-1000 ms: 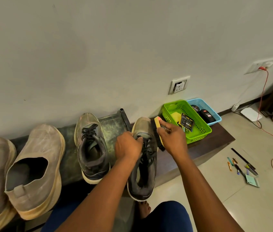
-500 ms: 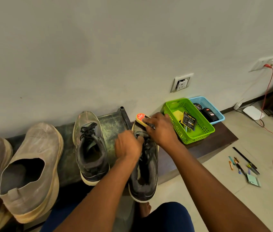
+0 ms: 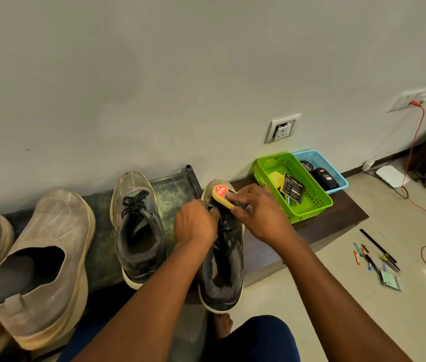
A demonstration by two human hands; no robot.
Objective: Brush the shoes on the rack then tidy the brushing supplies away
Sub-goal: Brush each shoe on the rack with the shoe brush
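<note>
A dark grey sneaker (image 3: 223, 273) stands on the low rack (image 3: 170, 189), heel towards me. My left hand (image 3: 196, 226) grips its tongue and laces. My right hand (image 3: 256, 212) holds a yellow shoe brush (image 3: 221, 195) with a red label, laid across the sneaker's pale toe. The sneaker's mate (image 3: 137, 226) sits just left of it. Two beige slip-on shoes (image 3: 42, 265) stand further left. A green basket (image 3: 292, 186) with a yellow sponge and a black card, and a blue basket (image 3: 337, 178) holding polish containers, sit at the right on the dark shelf.
The grey wall rises directly behind the rack, with a socket (image 3: 282, 128) above the baskets. Pens and small tools (image 3: 376, 257) lie scattered on the tiled floor at the right. An orange cable (image 3: 415, 142) runs down from a wall plug. My knee (image 3: 259, 338) is below the sneaker.
My right hand has carried the brush from the sneaker's right side up and left onto its toe. My left hand stays gripping the tongue.
</note>
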